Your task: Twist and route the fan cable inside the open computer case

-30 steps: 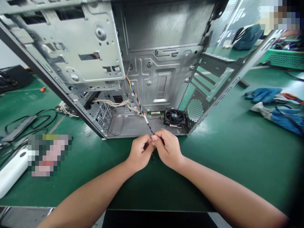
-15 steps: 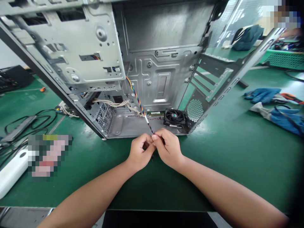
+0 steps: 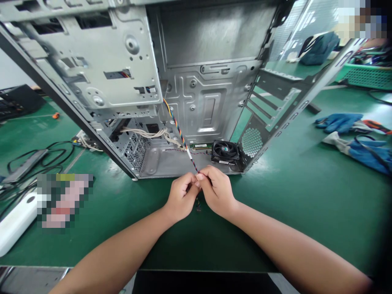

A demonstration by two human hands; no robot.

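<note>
- The curled, bare left hand [image 3: 182, 197] grips the twisted multicoloured wire cable [image 3: 179, 130].
- The bare right hand [image 3: 219, 190], angled inward, pinches it alongside.
- Cable slants from the silver metal case [image 3: 119, 92] toward the green worktop's [image 3: 306, 196] near edge.

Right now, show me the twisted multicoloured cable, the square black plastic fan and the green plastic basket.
Twisted multicoloured cable [image 3: 179, 131]: head view, on its middle stretch.
Square black plastic fan [image 3: 225, 150]: head view, on its hub.
Green plastic basket [image 3: 365, 76]: head view, on its side wall.
</note>
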